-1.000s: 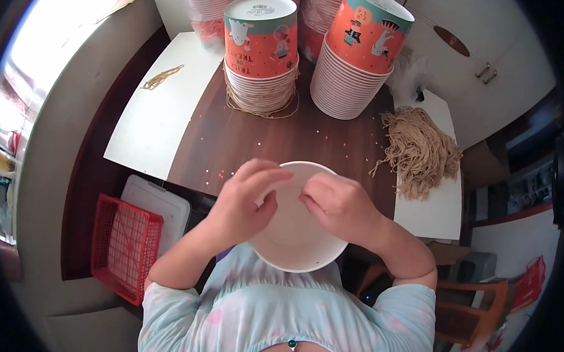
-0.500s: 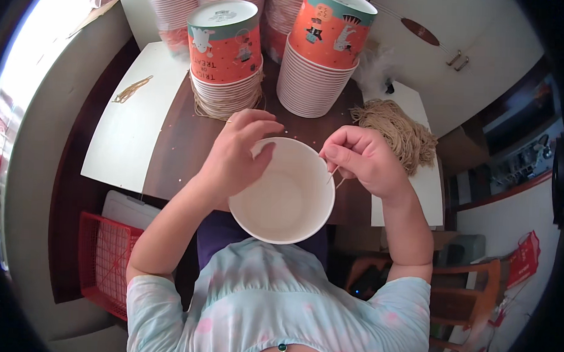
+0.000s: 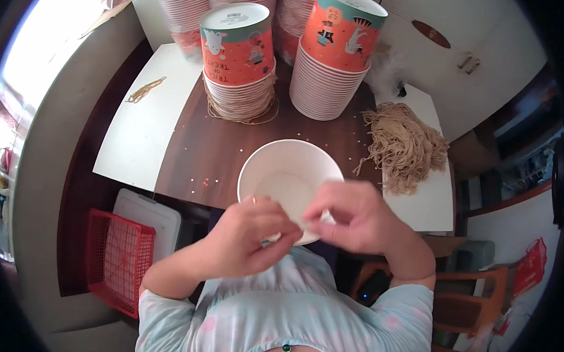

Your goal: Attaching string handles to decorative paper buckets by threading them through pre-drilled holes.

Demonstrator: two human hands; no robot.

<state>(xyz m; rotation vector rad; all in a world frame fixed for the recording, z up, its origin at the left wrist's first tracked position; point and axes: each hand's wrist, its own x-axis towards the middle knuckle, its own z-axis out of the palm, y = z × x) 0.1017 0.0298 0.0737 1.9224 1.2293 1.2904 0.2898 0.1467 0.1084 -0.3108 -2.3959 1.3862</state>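
White round tub (image 3: 267,169), left hand (image 3: 246,237), right hand (image 3: 352,217) above; shaggy tan cord (image 3: 407,149)

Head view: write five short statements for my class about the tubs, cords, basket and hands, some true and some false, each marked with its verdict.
1. The white tub in front of the person has its open mouth facing up. True.
2. The big heap is at the table's left end. False: the heap of tan cords lies toward the right end.
3. Thin cords loop around the lower part of the left tub stack. True.
4. The basket is blue and on the person's right. False: the red basket is on the left.
5. Both hands lie flat on the tabletop. False: the left hand and right hand are at the tub, fingers bent.
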